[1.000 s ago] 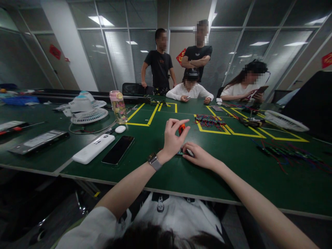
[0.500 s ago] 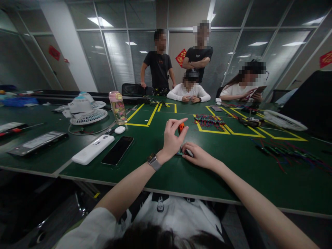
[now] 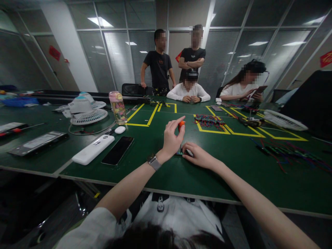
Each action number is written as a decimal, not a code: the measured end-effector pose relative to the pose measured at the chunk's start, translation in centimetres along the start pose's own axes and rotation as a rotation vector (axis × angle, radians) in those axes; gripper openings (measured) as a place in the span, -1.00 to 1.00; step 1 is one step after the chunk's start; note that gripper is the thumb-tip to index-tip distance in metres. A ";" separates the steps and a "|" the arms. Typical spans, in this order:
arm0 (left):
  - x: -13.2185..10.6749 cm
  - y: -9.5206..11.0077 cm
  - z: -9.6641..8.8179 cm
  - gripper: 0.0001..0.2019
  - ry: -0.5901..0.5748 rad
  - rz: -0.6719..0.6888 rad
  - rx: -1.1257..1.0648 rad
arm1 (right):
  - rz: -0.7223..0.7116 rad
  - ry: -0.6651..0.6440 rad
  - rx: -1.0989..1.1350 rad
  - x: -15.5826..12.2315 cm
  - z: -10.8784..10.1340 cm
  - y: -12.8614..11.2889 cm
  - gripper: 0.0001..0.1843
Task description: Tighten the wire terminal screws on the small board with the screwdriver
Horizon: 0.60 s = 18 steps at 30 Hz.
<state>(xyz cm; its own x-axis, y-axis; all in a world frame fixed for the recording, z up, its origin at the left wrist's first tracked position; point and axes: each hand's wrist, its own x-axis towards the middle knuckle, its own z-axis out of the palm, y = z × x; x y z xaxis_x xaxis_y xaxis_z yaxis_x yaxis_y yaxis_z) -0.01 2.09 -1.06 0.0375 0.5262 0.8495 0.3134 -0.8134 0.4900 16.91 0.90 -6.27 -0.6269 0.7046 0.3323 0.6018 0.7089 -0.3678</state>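
My left hand (image 3: 171, 135), with a watch on its wrist, is raised over the table with its fingers around the orange handle of a screwdriver (image 3: 182, 123). The screwdriver is upright, and its thin shaft runs down to a small green circuit board (image 3: 178, 153) on the table. My right hand (image 3: 196, 155) rests on the table at the board's right side, fingers curled and closed on its edge. My hands hide much of the board, and I cannot make out where the screwdriver's tip touches.
Left of my hands lie a black phone (image 3: 118, 150), a white power bank (image 3: 93, 149) and a white oval case (image 3: 119, 130). Behind them stand a bottle (image 3: 118, 107) and white fans (image 3: 86, 114). Wired boards (image 3: 209, 121) lie ahead to the right. Several people are across the table.
The fingers of my left hand have shifted on the screwdriver handle, thumb and forefinger now nearer to it. My right hand and the board have stayed in place.
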 end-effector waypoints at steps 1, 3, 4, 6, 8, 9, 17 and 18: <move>0.0 0.1 0.0 -0.73 0.009 0.003 0.031 | 0.000 0.001 -0.001 0.0 0.0 0.0 -0.96; 0.0 0.2 0.0 -0.74 0.027 -0.006 0.078 | -0.001 0.006 -0.001 0.0 0.0 0.0 -0.96; 0.0 0.2 -0.1 -0.73 0.033 -0.014 0.088 | -0.002 0.009 0.000 0.0 0.0 0.0 -0.96; 0.0 0.2 -0.1 -0.73 0.031 -0.027 0.072 | -0.005 0.010 0.002 0.0 0.0 0.0 -0.96; 0.0 0.0 -0.1 -0.71 0.005 -0.019 0.015 | -0.008 0.010 0.004 0.0 0.0 0.1 -0.95; 0.0 0.0 -0.1 -0.68 -0.010 -0.009 -0.025 | -0.010 0.010 0.004 0.0 0.0 0.1 -0.95; 0.1 0.0 0.1 -0.72 0.019 0.001 -0.062 | -0.007 0.004 0.005 -0.1 0.0 0.1 -0.95; 0.1 0.1 0.1 -0.73 0.032 0.001 -0.029 | -0.009 0.005 0.005 -0.1 0.0 0.1 -0.95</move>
<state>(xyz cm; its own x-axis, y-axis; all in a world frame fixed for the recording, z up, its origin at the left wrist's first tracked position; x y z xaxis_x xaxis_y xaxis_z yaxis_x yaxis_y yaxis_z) 0.13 2.07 -0.96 0.0072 0.5178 0.8554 0.2853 -0.8210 0.4946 17.02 0.95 -6.33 -0.6295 0.6986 0.3401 0.5939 0.7149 -0.3691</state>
